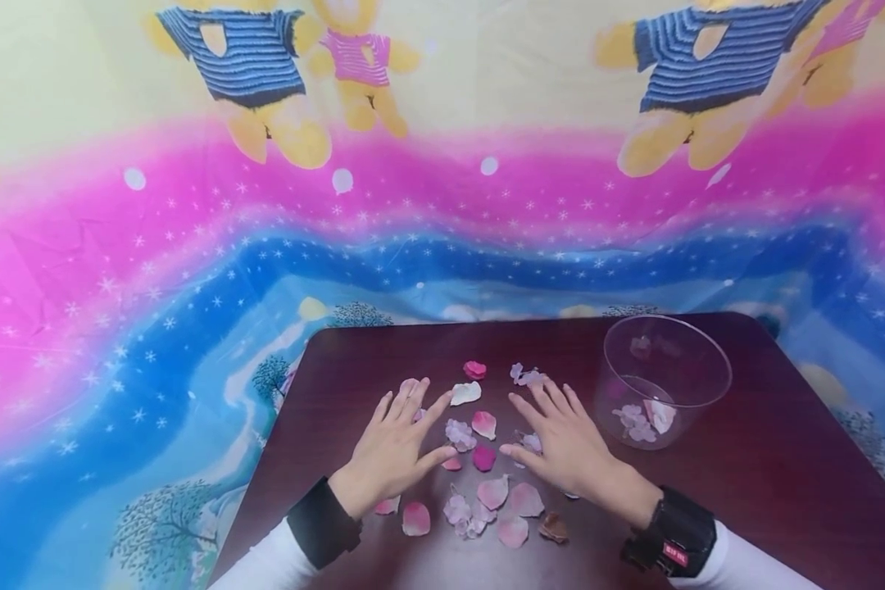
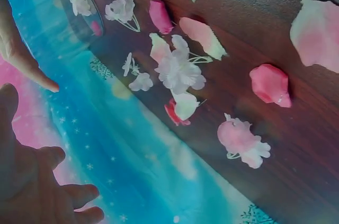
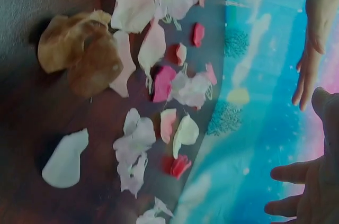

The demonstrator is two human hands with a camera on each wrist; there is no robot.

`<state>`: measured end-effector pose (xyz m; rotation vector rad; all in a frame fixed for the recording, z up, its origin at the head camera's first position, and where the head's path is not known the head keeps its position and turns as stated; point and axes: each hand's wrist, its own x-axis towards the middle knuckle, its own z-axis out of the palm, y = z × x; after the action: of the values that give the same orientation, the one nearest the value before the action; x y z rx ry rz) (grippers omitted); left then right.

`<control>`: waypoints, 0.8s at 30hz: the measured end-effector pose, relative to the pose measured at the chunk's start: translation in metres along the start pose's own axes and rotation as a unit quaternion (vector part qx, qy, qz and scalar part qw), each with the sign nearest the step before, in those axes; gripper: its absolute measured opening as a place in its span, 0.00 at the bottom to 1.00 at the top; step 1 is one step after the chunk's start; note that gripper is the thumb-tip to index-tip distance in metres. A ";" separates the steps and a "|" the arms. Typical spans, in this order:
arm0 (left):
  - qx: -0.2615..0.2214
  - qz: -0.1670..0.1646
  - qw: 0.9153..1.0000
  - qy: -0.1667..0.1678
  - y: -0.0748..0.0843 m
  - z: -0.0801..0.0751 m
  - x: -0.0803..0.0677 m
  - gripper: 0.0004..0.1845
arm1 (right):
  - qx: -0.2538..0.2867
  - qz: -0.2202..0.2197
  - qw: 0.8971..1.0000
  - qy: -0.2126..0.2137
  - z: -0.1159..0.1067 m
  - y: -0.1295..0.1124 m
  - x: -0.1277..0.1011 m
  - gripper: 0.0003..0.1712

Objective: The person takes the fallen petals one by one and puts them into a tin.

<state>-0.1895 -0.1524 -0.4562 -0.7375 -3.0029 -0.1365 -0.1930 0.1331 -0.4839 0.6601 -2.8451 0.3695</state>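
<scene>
My left hand (image 1: 394, 438), palm down with fingers spread, hovers over the left side of scattered artificial petals and blossoms. Opposite it, my right hand (image 1: 568, 442) is likewise spread, its fingertips overlapping a lilac blossom (image 1: 524, 374) in the head view. Neither hand grips anything. Between them lie a white petal (image 1: 466, 393), a pink-edged petal (image 1: 483, 424), a lilac blossom (image 1: 460, 435) and a magenta petal (image 1: 483, 458). Nearer me are several pale pink petals (image 1: 513, 531) and a brown petal (image 1: 554, 528). The left wrist view shows a pink-and-white blossom (image 2: 243, 139).
Right of my right hand stands a clear round tub (image 1: 680, 405) with a lilac blossom (image 1: 634, 422) and a white-and-pink petal (image 1: 660, 415) inside. Everything is on a dark reddish table (image 1: 774, 475). A printed cloth (image 1: 442, 188) hangs behind it.
</scene>
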 end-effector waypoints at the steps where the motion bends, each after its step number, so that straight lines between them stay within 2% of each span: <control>1: -0.001 0.002 1.000 0.002 -0.001 0.000 -0.001 0.43 | 0.002 0.000 1.000 -0.002 0.001 -0.002 0.000 0.47; 6: -0.005 0.006 1.000 0.008 -0.003 0.002 -0.003 0.42 | 0.008 -0.003 1.000 -0.002 0.005 -0.008 0.001 0.47; 12: -0.014 -0.004 1.000 0.005 -0.003 0.009 -0.010 0.41 | 0.018 -0.013 1.000 -0.002 0.011 -0.015 0.001 0.46; 18: -0.030 -0.026 0.999 -0.001 -0.006 0.025 -0.027 0.40 | 0.025 -0.013 0.999 -0.019 0.019 -0.020 0.000 0.45; 24: -0.020 -0.053 0.998 -0.002 -0.020 0.039 -0.048 0.39 | 0.023 -0.036 0.999 -0.026 0.033 -0.031 0.002 0.45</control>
<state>-0.1572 -0.1881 -0.4994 -0.5822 -3.0514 -0.1996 -0.1851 0.0956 -0.5086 0.7895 -2.8592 0.4127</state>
